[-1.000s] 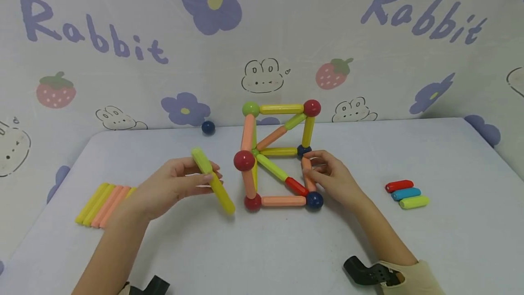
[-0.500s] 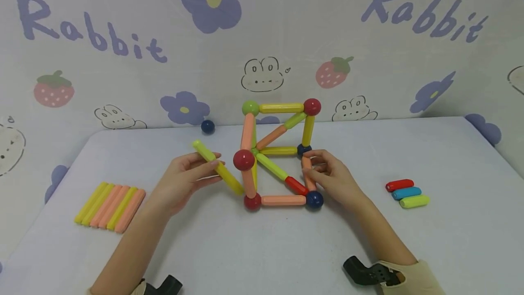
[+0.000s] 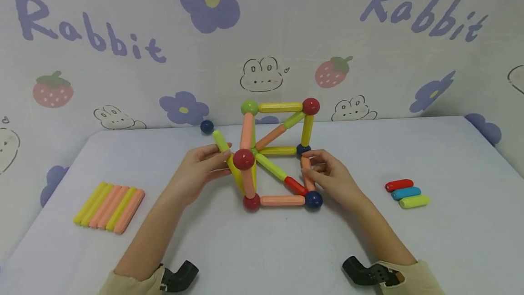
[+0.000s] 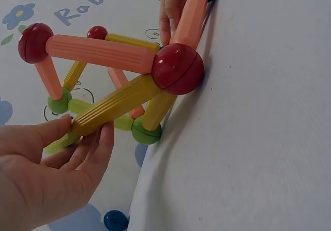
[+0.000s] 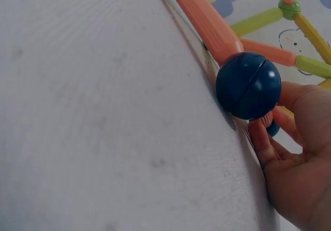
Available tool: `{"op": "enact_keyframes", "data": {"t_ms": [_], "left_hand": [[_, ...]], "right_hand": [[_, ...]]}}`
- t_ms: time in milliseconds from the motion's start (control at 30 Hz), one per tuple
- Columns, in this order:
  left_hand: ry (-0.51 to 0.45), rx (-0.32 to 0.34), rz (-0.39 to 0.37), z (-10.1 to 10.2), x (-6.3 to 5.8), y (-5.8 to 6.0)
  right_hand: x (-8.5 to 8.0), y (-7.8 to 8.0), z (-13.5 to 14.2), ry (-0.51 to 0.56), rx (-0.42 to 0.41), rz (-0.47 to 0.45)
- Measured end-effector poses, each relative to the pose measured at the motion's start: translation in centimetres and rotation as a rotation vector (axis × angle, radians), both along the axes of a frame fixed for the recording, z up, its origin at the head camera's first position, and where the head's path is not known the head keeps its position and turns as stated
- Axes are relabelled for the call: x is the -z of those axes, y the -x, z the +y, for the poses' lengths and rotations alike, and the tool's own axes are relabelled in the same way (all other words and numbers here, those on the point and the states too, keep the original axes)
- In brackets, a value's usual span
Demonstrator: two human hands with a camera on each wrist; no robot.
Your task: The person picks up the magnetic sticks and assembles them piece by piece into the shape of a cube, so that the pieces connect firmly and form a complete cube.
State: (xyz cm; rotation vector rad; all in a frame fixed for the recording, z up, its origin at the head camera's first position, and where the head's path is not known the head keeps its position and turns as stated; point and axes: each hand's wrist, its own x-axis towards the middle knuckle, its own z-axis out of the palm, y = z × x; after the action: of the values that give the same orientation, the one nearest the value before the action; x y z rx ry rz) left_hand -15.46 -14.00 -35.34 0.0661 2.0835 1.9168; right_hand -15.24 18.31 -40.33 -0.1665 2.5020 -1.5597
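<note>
My left hand (image 3: pixel 202 167) pinches a yellow rod (image 4: pixel 116 103) joined end to end with a lime one (image 3: pixel 220 140), its yellow end meeting the lower red ball (image 4: pixel 178 69) of a ball-and-rod frame (image 3: pixel 272 168) on the table (image 3: pixel 266 249). My right hand (image 3: pixel 333 174) grips the frame's orange rod (image 3: pixel 310 184) between two navy balls (image 3: pixel 314 200). Six rods (image 3: pixel 108 207) lie side by side at my left.
</note>
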Motion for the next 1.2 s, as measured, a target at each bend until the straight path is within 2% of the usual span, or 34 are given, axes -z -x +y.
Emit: {"op": "enact_keyframes", "data": {"t_ms": [300, 633, 1067, 1200], "left_hand": [[-0.019, -0.006, 0.032, 1.4, -0.1, 1.0], [0.012, 0.005, 0.04, 2.7, -0.6, 1.6], [0.034, -0.052, 0.041, 3.8, -0.9, 1.7], [0.016, -0.065, 0.07, 3.9, -0.8, 2.0]], "right_hand": [[0.1, 0.0, -0.1, -0.006, 0.002, 0.004], [0.0, -0.1, -0.1, -0.007, 0.006, 0.002], [0.0, 0.0, -0.1, -0.006, 0.0, 0.006], [0.0, 0.0, -0.1, -0.002, 0.0, 0.014]]}}
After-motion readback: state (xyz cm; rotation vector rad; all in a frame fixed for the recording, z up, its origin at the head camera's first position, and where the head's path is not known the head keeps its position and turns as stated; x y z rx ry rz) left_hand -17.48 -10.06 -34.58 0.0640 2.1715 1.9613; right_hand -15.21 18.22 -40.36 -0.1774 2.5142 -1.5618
